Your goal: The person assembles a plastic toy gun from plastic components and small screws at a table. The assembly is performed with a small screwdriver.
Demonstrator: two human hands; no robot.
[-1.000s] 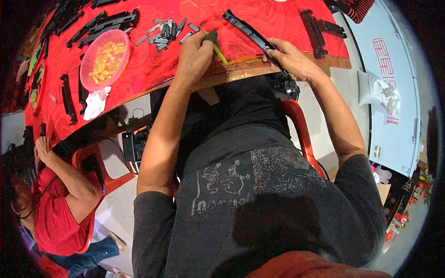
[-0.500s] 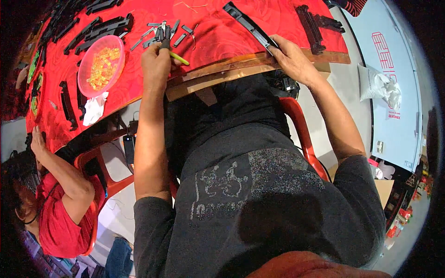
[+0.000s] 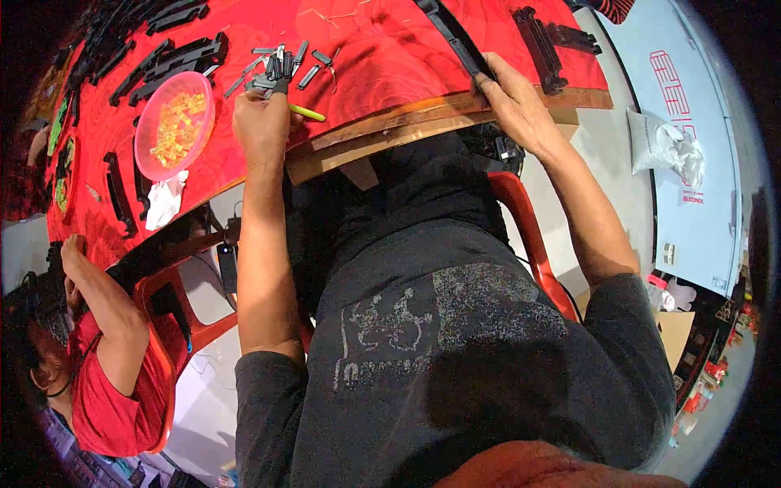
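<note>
My right hand (image 3: 519, 104) is closed around the near end of a long black plastic strip (image 3: 451, 34), which slants up to the left over the red-covered table. At the table edge, my left hand (image 3: 262, 128) has its fingers curled together against a pile of small grey and black pieces (image 3: 281, 65). Something black covers one fingertip or sits in it; what these fingers hold, if anything, is hidden. Beside this hand a yellow-green stick (image 3: 307, 112) pokes out; whether it is gripped cannot be made out. A few loose grey pieces (image 3: 309, 76) lie right of the pile.
A pink bowl (image 3: 211, 122) of small orange-yellow pieces stands left, beside a crumpled white tissue (image 3: 166, 200). Black plastic parts (image 3: 183, 61) lie at the far left, more (image 3: 540, 50) at the right. A person in a red shirt (image 3: 122, 407) sits at left. My chair (image 3: 521, 211) is red.
The black strip has turned in my right hand, its far end swinging right. My left hand stays by the pile. The co-worker's arm has shifted. The whole view has dipped slightly.
</note>
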